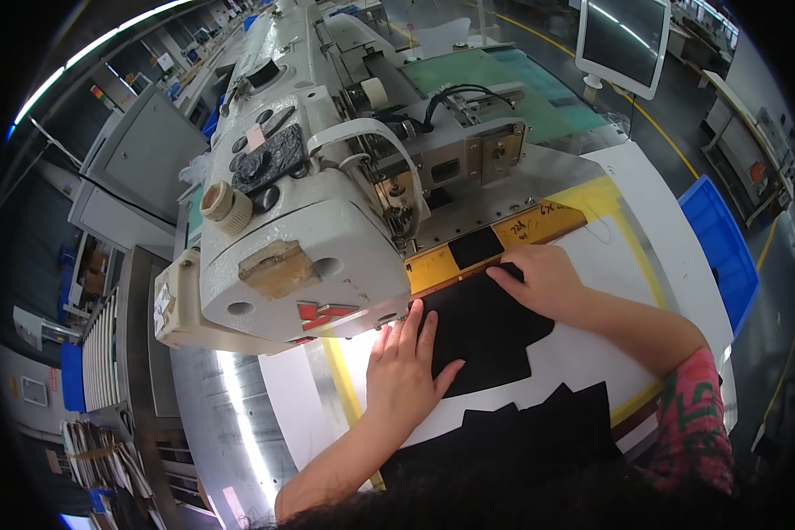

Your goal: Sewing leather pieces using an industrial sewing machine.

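Note:
A black fabric piece (477,336) lies flat on the white work surface, its far edge along the yellow clamp bar (428,268) of a large sewing machine (278,238). My left hand (402,375) rests flat on its left side, fingers stretched toward the bar and thumb apart. At the far right corner of the piece, my right hand (546,281) is closed on the fabric with bent fingers, thumb near the bar. Some of its fingertips are hidden. Another black strip (475,248) crosses the bar. The needle area is partly hidden behind the machine head.
More black fabric pieces (521,433) lie in a pile nearest me. Yellow tape (632,238) borders the white surface. A blue bin (724,252) stands at the right, and a monitor (623,40) at the far right. Shelves with papers (110,459) are at the left.

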Demonstrator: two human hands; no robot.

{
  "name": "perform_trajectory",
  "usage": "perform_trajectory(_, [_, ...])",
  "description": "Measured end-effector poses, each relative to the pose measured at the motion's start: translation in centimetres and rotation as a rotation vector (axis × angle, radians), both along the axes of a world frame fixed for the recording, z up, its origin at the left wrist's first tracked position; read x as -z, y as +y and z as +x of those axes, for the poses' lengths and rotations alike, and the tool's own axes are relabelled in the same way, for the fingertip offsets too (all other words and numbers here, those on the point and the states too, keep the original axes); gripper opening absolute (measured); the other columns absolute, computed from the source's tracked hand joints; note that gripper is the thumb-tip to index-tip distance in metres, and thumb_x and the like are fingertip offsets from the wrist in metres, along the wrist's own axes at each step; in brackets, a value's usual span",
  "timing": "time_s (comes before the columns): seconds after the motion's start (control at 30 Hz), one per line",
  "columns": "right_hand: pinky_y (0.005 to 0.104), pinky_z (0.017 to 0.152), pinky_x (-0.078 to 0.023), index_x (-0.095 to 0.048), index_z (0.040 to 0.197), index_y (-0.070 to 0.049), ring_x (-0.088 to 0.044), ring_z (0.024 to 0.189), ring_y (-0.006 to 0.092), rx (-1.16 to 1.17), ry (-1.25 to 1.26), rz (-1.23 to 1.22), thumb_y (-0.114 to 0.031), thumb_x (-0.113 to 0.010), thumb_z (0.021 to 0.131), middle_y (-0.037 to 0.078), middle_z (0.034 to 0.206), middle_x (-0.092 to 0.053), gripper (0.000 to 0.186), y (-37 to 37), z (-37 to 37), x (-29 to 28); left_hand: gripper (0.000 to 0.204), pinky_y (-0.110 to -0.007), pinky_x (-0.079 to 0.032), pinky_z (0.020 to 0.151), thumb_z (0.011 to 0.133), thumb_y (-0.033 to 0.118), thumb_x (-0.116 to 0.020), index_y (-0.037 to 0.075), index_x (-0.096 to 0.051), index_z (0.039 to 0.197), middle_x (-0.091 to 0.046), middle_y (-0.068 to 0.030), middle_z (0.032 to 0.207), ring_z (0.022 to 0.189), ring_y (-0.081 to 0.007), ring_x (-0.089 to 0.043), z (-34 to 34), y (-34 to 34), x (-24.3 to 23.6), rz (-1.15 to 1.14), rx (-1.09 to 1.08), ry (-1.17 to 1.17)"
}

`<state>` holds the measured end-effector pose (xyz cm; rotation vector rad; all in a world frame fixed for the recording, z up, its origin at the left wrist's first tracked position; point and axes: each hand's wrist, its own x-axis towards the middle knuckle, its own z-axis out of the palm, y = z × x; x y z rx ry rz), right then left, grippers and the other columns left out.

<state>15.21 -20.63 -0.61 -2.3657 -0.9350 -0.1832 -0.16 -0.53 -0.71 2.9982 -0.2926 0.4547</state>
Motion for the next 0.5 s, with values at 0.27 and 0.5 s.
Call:
perform_trajectory(0.27, [0.0375,0.072,-0.048,-0.063,0.098,-0.006,-0.062,0.087,0.0285,-0.003,0.077,-0.141,-0.020,-0.070,0.079,0.010,0.095,-0.063,0.025,-0.1,0.8,-0.9,0.070,-0.041,-0.035,0.104,0.080,0.046,-0.067,0.002,-0.050,0.132,-0.043,-0.0169,0.141,0.119,-0.0322,-0.050,0.2,0.0,-0.1,0.018,-0.042,0.035])
perform_trajectory(0.5, [0.0417,0.101,-0.037,-0.057,0.120,-0.004,-0.048,0.120,0.0237,-0.477,-0.367,-0.085,-0.026,-0.061,0.086,0.008,0.128,-0.054,0.040,2.4,-3.0,1.7,0.067,-0.044,-0.035,0.104,0.080,0.043,-0.067,0.004,-0.051,0.132,-0.043,-0.0206,0.140,0.122,-0.0352,-0.050,0.4,-0.5,-0.4,0.010,-0.050,0.058])
